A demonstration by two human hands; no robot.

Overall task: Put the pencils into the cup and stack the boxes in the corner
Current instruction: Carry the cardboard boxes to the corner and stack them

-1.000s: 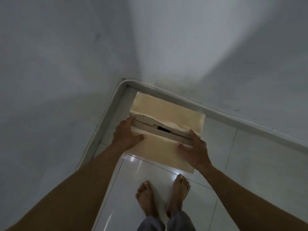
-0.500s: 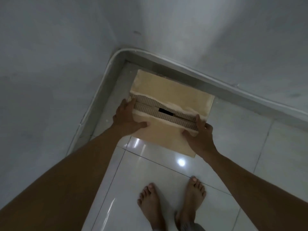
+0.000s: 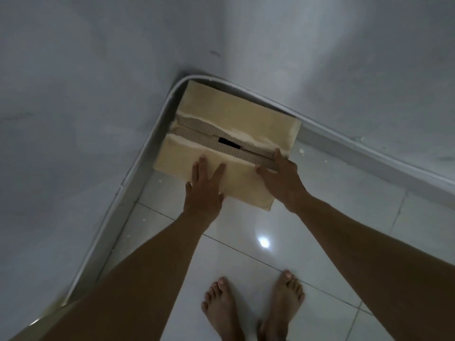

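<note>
Single head-worn wide-angle view, looking steeply down and forward, close above a floor (image 3: 320,242) corner, walls (image 3: 73,119) left and far

The box (image 3: 229,143) sits in the wall corner, both hands on its near flap.

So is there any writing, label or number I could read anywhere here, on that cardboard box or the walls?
None can be read.
Cardboard box: plain tan flaps, no print or label showing; the dark slot in the torn seam is a gap, not text.
Walls and floor tiles: bare.
Both hands, left hand and right hand, rest flat on the box top.
</note>
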